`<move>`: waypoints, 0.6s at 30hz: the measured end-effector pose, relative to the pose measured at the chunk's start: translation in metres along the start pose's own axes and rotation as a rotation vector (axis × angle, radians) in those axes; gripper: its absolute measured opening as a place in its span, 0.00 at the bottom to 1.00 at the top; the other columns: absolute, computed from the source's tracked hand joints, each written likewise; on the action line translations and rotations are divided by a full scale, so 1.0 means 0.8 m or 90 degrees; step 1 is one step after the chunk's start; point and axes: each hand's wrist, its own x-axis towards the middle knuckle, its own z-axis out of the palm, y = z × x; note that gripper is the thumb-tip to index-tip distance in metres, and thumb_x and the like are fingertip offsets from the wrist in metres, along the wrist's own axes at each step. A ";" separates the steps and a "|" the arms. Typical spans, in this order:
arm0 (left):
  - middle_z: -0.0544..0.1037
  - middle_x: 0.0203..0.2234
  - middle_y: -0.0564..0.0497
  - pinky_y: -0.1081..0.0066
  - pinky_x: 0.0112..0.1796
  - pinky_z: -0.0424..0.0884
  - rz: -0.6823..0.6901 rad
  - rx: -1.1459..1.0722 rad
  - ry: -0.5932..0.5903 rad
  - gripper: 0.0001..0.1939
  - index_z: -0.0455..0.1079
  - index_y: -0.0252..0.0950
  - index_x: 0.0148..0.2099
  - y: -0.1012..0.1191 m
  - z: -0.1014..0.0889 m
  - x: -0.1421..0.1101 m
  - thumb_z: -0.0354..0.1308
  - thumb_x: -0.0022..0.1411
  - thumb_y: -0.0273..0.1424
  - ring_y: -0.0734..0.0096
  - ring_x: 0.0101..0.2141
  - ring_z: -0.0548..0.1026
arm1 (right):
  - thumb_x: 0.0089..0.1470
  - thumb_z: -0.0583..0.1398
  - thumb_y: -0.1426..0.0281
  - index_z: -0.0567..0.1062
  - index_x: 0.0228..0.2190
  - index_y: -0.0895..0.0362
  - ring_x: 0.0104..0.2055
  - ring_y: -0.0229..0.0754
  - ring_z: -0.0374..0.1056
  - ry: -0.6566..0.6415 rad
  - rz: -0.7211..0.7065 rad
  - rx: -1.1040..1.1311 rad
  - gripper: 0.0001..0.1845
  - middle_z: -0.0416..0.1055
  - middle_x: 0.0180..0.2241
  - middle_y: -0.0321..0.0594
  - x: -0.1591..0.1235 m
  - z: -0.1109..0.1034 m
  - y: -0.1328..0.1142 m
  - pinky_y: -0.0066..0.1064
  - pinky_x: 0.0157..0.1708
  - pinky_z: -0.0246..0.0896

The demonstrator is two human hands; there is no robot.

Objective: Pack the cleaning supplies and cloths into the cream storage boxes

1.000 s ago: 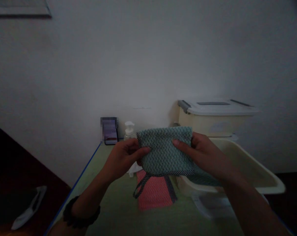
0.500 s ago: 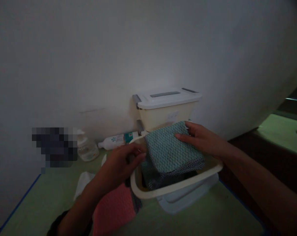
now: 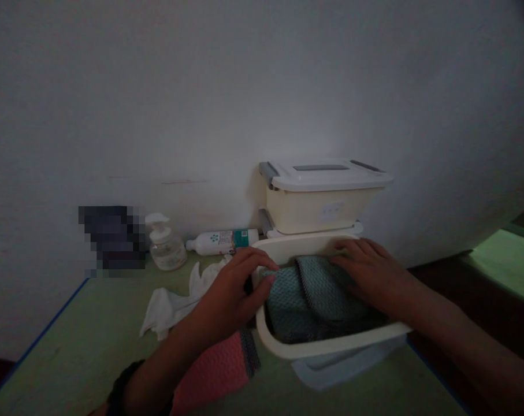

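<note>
A folded teal cloth (image 3: 303, 297) lies inside a cream plastic basin (image 3: 331, 346) on the green table. My left hand (image 3: 236, 289) curls over the basin's left rim, fingertips against the cloth. My right hand (image 3: 368, 274) lies flat on the cloth's right side inside the basin, fingers stretched out. A pink cloth with a dark border (image 3: 216, 372) lies on the table under my left forearm.
A lidded cream box (image 3: 322, 196) stands behind the basin by the wall. A white bottle (image 3: 220, 241) lies on its side, next to a pump dispenser (image 3: 164, 248). A crumpled white cloth (image 3: 170, 303) sits left of the basin. The table's blue edge (image 3: 40, 335) runs at left.
Both hands lowered the teal cloth from mid-air into the basin. The right hand now presses flat on it; the left moved to the rim. The view shifted right.
</note>
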 end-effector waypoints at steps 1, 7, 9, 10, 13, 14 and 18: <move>0.69 0.41 0.47 0.63 0.48 0.64 0.005 0.000 0.029 0.06 0.66 0.38 0.41 -0.002 0.002 -0.001 0.50 0.61 0.27 0.65 0.45 0.68 | 0.38 0.61 0.80 0.76 0.40 0.59 0.51 0.60 0.63 0.005 0.003 0.020 0.22 0.66 0.49 0.54 0.000 0.003 0.002 0.51 0.50 0.58; 0.62 0.51 0.40 0.52 0.54 0.58 -0.159 -0.032 0.078 0.26 0.56 0.36 0.55 -0.015 -0.001 -0.013 0.56 0.57 0.39 0.54 0.53 0.62 | 0.50 0.57 0.66 0.67 0.50 0.58 0.51 0.56 0.62 0.081 0.133 0.198 0.24 0.63 0.48 0.55 -0.006 0.002 0.022 0.46 0.52 0.57; 0.66 0.48 0.40 0.54 0.51 0.62 -0.245 -0.137 0.013 0.31 0.51 0.36 0.58 -0.016 -0.005 -0.017 0.54 0.58 0.44 0.54 0.50 0.66 | 0.51 0.55 0.64 0.60 0.56 0.61 0.50 0.58 0.64 0.059 0.231 0.233 0.32 0.62 0.50 0.60 -0.009 0.004 0.033 0.49 0.49 0.59; 0.68 0.46 0.41 0.56 0.49 0.64 -0.276 -0.198 -0.021 0.31 0.51 0.36 0.58 -0.015 -0.006 -0.018 0.53 0.59 0.46 0.56 0.49 0.68 | 0.50 0.54 0.63 0.60 0.56 0.64 0.48 0.59 0.66 0.037 0.284 0.265 0.33 0.64 0.48 0.62 -0.010 0.005 0.039 0.50 0.48 0.60; 0.73 0.40 0.45 0.63 0.39 0.71 -0.350 -0.365 -0.065 0.27 0.55 0.36 0.55 -0.014 -0.001 -0.020 0.51 0.59 0.46 0.60 0.41 0.73 | 0.49 0.53 0.62 0.71 0.44 0.61 0.44 0.59 0.69 -0.069 0.349 0.381 0.23 0.73 0.42 0.58 -0.012 0.006 0.048 0.50 0.46 0.61; 0.73 0.38 0.45 0.65 0.35 0.72 -0.369 -0.407 -0.058 0.26 0.56 0.36 0.54 -0.015 0.002 -0.020 0.52 0.59 0.46 0.62 0.38 0.74 | 0.49 0.53 0.62 0.73 0.40 0.59 0.44 0.58 0.70 -0.084 0.344 0.404 0.20 0.74 0.41 0.56 -0.012 0.004 0.048 0.49 0.46 0.62; 0.74 0.36 0.48 0.70 0.30 0.72 -0.368 -0.460 -0.002 0.25 0.57 0.37 0.53 -0.015 0.005 -0.018 0.57 0.57 0.41 0.66 0.34 0.76 | 0.49 0.52 0.63 0.75 0.33 0.55 0.42 0.55 0.72 -0.072 0.328 0.445 0.15 0.77 0.40 0.48 -0.010 -0.015 0.038 0.46 0.46 0.64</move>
